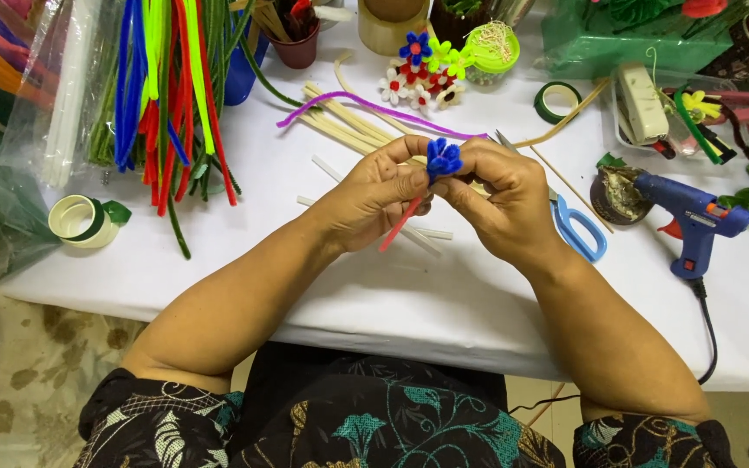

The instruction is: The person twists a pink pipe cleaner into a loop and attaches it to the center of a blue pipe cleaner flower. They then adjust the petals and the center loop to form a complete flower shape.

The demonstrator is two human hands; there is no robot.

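Above the white bench (218, 260), both hands work one small piece. The left hand (379, 195) pinches a red pipe-cleaner stem (400, 224), fingers together on it, while the right hand (500, 195) clamps the blue pipe-cleaner flower (444, 159). Steady grip at the base should keep the petals from unwinding.

Both hands, left hand (374, 195) and right hand (500, 204), pinch a blue pipe-cleaner flower (443, 159) on a red stem (399, 226) above the white tabletop (374, 286).

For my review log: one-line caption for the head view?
Both hands, left hand and right hand, pinch a blue pipe-cleaner flower above the white table.
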